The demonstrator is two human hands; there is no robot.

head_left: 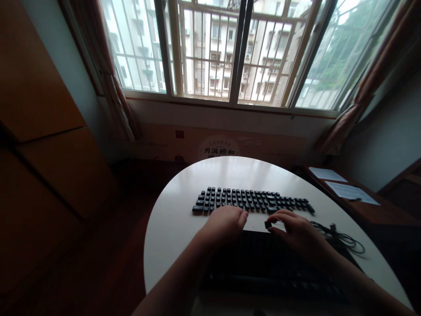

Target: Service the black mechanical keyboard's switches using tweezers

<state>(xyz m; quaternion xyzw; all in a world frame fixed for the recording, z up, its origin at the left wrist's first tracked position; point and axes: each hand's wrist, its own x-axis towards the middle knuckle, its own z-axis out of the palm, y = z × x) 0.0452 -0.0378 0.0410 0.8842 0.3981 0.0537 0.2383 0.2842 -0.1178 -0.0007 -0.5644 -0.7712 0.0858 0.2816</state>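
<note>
Black keycaps (237,199) lie in rows on the white round table, laid out like a keyboard. My left hand (226,220) is over the front row, its fingers curled together; whatever they hold, if anything, is hidden. My right hand (292,226) pinches a small black keycap (268,224) between thumb and fingertips, just in front of the laid-out rows. Thin wire-like lines show between those fingers, too fine to identify. Below both hands lies a dark keyboard (256,254), mostly in shadow and partly covered by my forearms.
A coiled black cable (344,239) lies to the right on the white table (171,237). Beyond the table's right edge, papers (351,192) and a dark pen rest on a brown wooden surface (388,215). A barred window stands ahead, with a wooden cabinet (42,166) at left.
</note>
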